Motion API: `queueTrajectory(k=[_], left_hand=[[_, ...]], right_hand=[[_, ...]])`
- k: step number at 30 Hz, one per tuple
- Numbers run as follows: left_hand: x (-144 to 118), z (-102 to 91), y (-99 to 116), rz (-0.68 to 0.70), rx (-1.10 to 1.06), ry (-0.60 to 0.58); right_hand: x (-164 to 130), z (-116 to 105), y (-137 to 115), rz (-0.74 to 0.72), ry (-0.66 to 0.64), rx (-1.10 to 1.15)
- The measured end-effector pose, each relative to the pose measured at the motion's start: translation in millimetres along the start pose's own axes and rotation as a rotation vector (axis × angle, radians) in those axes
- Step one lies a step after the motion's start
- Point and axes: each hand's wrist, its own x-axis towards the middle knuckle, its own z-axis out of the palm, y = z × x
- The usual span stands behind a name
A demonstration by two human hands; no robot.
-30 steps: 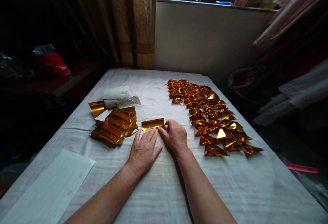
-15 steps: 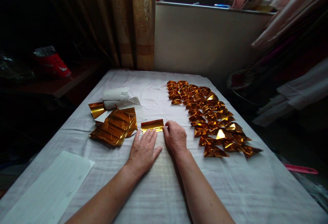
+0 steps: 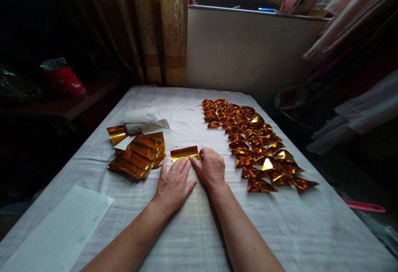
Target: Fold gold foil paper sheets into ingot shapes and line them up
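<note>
White wrinkled cloth covers the long table, which runs up to a pale wall under a window sill, with a patterned brown curtain hanging at the far left corner and dim clutter on both sides. At the middle of the cloth lies a small folded strip of gold foil paper. The left hand rests flat and open, fingertips pressing the strip's near edge; the right hand pinches the strip's right end between thumb and fingers. Left of the grip sits a loose stack of gold foil sheets, with a white paper roll beyond it. Right of the grip, rows of folded gold foil pieces spread away toward the wall. Nearer the person, well left, lies a white lined sheet.
</note>
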Motion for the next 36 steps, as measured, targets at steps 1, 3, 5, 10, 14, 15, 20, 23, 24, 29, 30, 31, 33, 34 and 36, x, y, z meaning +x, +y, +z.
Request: queueTrajectory(k=[1, 3, 5, 10, 14, 15, 20, 23, 24, 29, 30, 31, 33, 34, 36], left_hand=[[0, -0.6, 0, -0.002, -0.003, -0.006], [0, -1.4, -1, 0.0, 0.002, -0.011], [-1, -2.3, -2, 0.005, 0.016, -0.01], [-4, -9.9, -3, -0.005, 0.06, -0.049], [-6, -18.8, -3, -0.031, 0.112, -0.089], [-6, -20.8, -3, -0.036, 0.126, -0.096], [-6, -31.5, -4, -0.063, 0.199, -0.144], [-4, -40.9, -2, -0.101, 0.241, -0.195], [-3, -44.1, -1, -0.118, 0.254, -0.216], [0, -52.6, 0, -0.165, 0.284, -0.235], [0, -51.5, 0, -0.169, 0.285, -0.215], [0, -49.2, 0, -0.168, 0.281, -0.189], [0, -40.8, -1, -0.133, 0.248, -0.12], [0, -35.0, -1, -0.097, 0.218, -0.084], [-1, -21.7, -3, 0.017, 0.145, -0.021]], right_hand=[[0, -1, 0, 0.001, 0.001, -0.001], [0, -2, -1, 0.006, -0.001, -0.002], [0, -3, -1, 0.014, -0.008, -0.001], [0, -3, -1, 0.015, -0.016, 0.019], [0, -2, 0, 0.013, -0.005, 0.027], [-1, -2, 0, 0.014, -0.004, 0.027], [-1, -1, 1, 0.008, 0.008, 0.033], [-1, -1, 0, 0.014, 0.003, 0.026], [0, -1, 0, 0.017, 0.0, 0.022], [0, 0, 0, 0.024, 0.002, 0.023], [0, 0, 0, 0.024, 0.002, 0.028], [0, 0, 0, 0.024, 0.002, 0.032], [0, 0, 0, 0.023, 0.003, 0.038], [0, -1, 0, 0.024, 0.003, 0.04], [-1, -2, 0, 0.023, 0.005, 0.045]])
